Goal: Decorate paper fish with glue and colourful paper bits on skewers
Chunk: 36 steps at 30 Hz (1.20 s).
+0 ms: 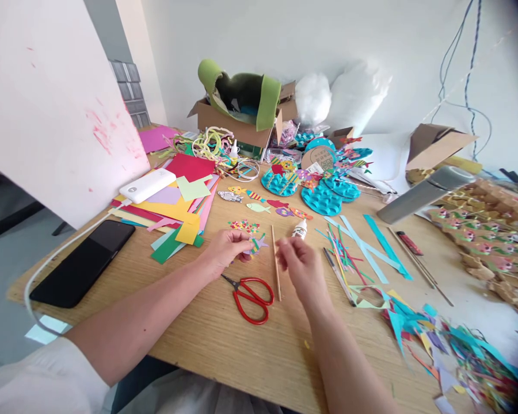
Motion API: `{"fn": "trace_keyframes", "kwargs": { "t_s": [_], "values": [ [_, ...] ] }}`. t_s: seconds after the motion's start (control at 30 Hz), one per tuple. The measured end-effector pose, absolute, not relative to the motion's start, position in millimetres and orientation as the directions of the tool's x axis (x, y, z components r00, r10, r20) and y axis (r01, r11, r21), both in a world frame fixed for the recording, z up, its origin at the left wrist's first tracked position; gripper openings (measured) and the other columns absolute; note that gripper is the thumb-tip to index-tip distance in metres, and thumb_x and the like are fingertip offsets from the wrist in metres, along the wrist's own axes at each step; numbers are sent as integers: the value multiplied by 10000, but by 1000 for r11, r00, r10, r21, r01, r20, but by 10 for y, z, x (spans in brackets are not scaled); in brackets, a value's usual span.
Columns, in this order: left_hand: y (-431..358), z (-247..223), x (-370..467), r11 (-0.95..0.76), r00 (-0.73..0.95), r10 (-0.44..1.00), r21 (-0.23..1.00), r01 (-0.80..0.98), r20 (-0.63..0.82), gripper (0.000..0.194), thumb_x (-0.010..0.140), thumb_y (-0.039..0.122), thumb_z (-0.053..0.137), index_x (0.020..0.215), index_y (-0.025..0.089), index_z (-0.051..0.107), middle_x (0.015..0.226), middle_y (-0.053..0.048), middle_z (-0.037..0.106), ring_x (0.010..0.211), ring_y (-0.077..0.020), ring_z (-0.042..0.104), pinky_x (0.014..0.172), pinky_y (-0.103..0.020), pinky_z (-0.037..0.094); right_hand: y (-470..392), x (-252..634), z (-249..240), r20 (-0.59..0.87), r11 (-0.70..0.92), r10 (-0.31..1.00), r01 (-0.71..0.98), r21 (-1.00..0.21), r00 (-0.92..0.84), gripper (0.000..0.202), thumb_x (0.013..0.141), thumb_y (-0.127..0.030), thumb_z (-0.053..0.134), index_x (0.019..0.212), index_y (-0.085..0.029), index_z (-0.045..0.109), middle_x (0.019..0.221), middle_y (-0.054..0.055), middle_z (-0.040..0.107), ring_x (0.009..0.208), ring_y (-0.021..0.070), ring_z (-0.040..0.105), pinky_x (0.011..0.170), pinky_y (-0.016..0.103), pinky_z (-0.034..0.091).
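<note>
My left hand [229, 249] pinches a small lilac paper fish [259, 245] with green and yellow stripes; the fingers partly cover it. My right hand [301, 265] has its fingers curled together, and whatever is between the tips cannot be made out. Just left of that hand a thin wooden stick [276, 267] lies on the table. Behind its knuckles stands a small white glue bottle [300, 229]. Red-handled scissors [254, 299] rest below the left hand. Tiny coloured paper bits [244, 226] are scattered beyond the left hand.
Finished paper fish [258, 207] lie farther back, before blue egg-carton pieces [322, 198]. Coloured paper sheets [183, 213], a power bank [147, 185] and a phone [84, 261] are at left. Paper strips [371, 247], a pen [339, 276], scraps [461, 351] and a grey flask [425, 194] occupy the right.
</note>
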<state>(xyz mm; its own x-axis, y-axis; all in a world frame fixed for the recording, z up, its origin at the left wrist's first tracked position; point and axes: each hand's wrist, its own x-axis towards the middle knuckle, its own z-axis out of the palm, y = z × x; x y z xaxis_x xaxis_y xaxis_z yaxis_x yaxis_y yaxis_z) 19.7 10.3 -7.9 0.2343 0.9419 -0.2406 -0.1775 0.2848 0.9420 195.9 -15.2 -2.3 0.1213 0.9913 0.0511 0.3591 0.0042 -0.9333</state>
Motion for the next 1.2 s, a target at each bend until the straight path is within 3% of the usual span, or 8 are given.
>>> {"fn": "trace_keyframes", "kwargs": {
  "t_s": [0.1, 0.2, 0.33, 0.47, 0.67, 0.77, 0.97, 1.2],
  "values": [
    [110, -88, 199, 312, 243, 933, 932, -183, -265, 216, 557, 306, 777, 614, 141, 650, 635, -53, 688, 516, -128, 615, 512, -238, 493, -20, 2236, -80, 442, 168, 889, 811, -560, 121, 383, 823, -124, 398, 1106, -196, 646, 1127, 129, 635, 1067, 269, 547, 904, 464, 448],
    [108, -98, 206, 341, 270, 919, 923, -177, -288, 240, 551, 318, 786, 636, 134, 658, 683, -92, 720, 506, -138, 628, 494, -244, 502, 72, 2399, -214, 387, 141, 922, 951, -277, -24, 634, 721, 16, 383, 1255, -257, 588, 1425, 90, 480, 1308, 329, 380, 1007, 558, 361],
    [122, -115, 202, 350, 277, 914, 921, -170, -296, 246, 549, 318, 790, 660, 125, 685, 673, -98, 721, 502, -136, 631, 490, -238, 506, 107, 2433, -347, 276, 142, 955, 983, -120, -104, 567, 736, 34, 365, 1160, -243, 621, 1476, 39, 443, 1391, 354, 271, 1035, 575, 312],
    [149, -121, 182, 342, 256, 921, 923, -175, -292, 245, 545, 311, 790, 662, 114, 703, 653, -90, 713, 489, -130, 625, 485, -232, 504, 94, 2430, -259, 355, 160, 932, 961, -226, -72, 372, 854, -79, 393, 1147, -210, 583, 1263, 120, 608, 1225, 306, 480, 985, 488, 377],
    [177, -125, 172, 346, 211, 930, 912, -218, -302, 198, 553, 278, 792, 610, 119, 687, 569, -59, 678, 473, -123, 611, 488, -224, 501, -146, 2202, 95, 616, 297, 670, 612, -733, 413, 301, 898, -423, 508, 1071, -176, 512, 982, 119, 632, 873, 227, 628, 757, 363, 494],
    [185, -131, 172, 362, 202, 926, 902, -237, -319, 188, 559, 265, 783, 597, 119, 670, 551, -57, 670, 465, -127, 609, 492, -232, 507, -327, 2007, 133, 661, 486, 671, 475, -734, 336, 232, 896, -373, 537, 1035, -190, 505, 981, 132, 644, 896, 230, 647, 776, 377, 510],
    [186, -99, 170, 365, 177, 928, 897, -251, -328, 160, 599, 222, 773, 615, 111, 658, 599, -50, 687, 486, -116, 617, 511, -222, 509, -423, 1853, -33, 721, 609, 692, 542, -579, -7, 334, 829, -277, 645, 1133, -218, 522, 1032, 109, 680, 942, 235, 661, 778, 376, 533],
    [175, -73, 187, 360, 180, 930, 898, -253, -322, 92, 644, 148, 725, 593, 100, 664, 610, -58, 689, 509, -117, 625, 524, -221, 513, -380, 1851, -68, 731, 595, 682, 579, -557, 2, 337, 831, -259, 645, 1140, -214, 518, 1039, 97, 677, 966, 229, 656, 791, 365, 527]
  ]
}}
